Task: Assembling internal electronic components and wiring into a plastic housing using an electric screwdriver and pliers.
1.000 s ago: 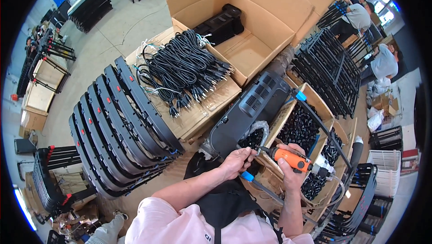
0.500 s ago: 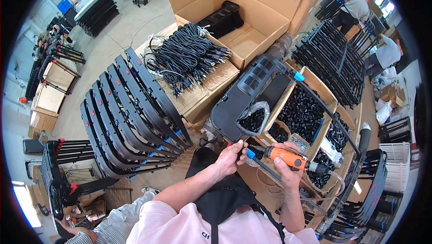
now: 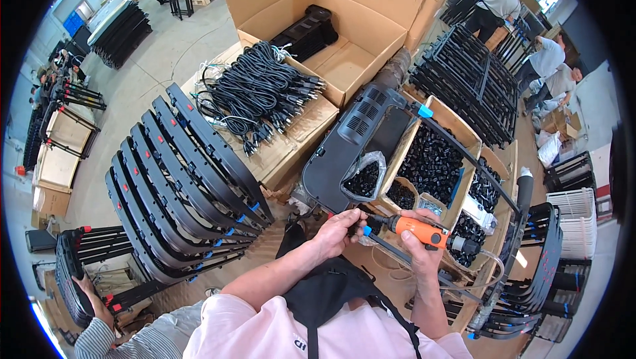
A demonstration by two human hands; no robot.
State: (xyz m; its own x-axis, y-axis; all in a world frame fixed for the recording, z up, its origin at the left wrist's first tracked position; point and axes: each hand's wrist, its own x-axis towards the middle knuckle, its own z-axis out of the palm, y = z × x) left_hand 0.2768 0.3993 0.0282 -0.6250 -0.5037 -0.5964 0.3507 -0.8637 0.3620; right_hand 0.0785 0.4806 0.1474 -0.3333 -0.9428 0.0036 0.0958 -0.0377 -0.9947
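My right hand [image 3: 422, 243] grips an orange power screwdriver [image 3: 432, 234] with a dark nose and a clear hose at its rear end. The tool lies nearly level, its nose pointing left at the fingertips of my left hand [image 3: 339, 232]. That left hand is closed in a pinch beside the lower corner of a dark machine housing [image 3: 322, 177]. Whatever sits between its fingers is too small to make out. A black frame bar with a blue clip [image 3: 366, 231] passes just under the screwdriver's nose.
Wooden bins [image 3: 472, 183] of small black parts stand at right, with a bag of parts [image 3: 364, 177] beside them. Bundled black cables [image 3: 258, 91] lie before an open carton [image 3: 321, 1]. Curved black frames [image 3: 189, 167] lean at left. A co-worker's arm [image 3: 93, 299] reaches in lower left.
The surroundings have shifted left in my view. The screwdriver's nose has come closer to my left fingertips. At lower left the co-worker's hand has moved up onto a black frame.
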